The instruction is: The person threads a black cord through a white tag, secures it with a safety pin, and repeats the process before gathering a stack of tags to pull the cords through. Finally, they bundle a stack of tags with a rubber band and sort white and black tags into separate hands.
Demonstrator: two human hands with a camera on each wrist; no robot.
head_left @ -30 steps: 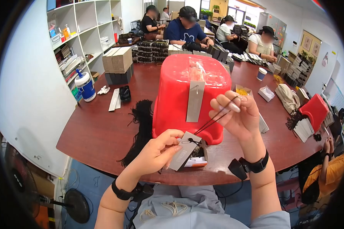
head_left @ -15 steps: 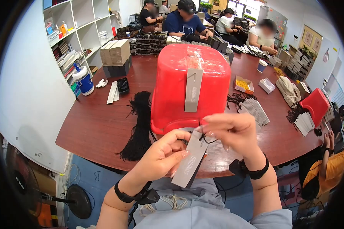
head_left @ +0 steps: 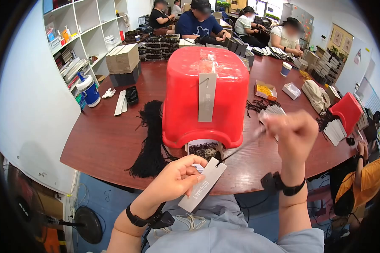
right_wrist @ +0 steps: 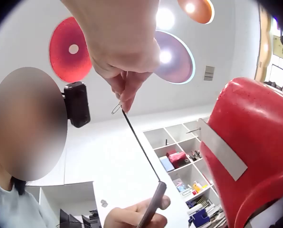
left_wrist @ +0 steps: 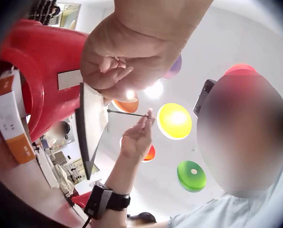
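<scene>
My left hand (head_left: 179,179) pinches a grey hang tag (head_left: 203,187) printed ORIGINALS, held tilted over my lap at the table's front edge. A darker layer shows behind the tag. Out to the right, my right hand (head_left: 297,133), blurred, pinches the far end of a black cord (right_wrist: 140,145) that runs taut from the tag's hole. In the right wrist view a small safety pin (right_wrist: 116,109) sticks out at those fingertips. Just beyond the left hand, an open box (head_left: 191,147) of small dark pieces sits under the arch of an upturned red plastic stool (head_left: 177,92).
Another tag (head_left: 206,105) hangs on the stool's front. Left of it lies a bundle of black cords (head_left: 147,147). Corded tags (head_left: 271,111), a box of yellow pieces (head_left: 265,90) and a paper cup (head_left: 286,69) stand right. Several people sit around the table.
My right hand came down to the tag's top, then drew away right, pulling the cord taut. The left hand keeps the tag near the table edge, lower than a second ago.
</scene>
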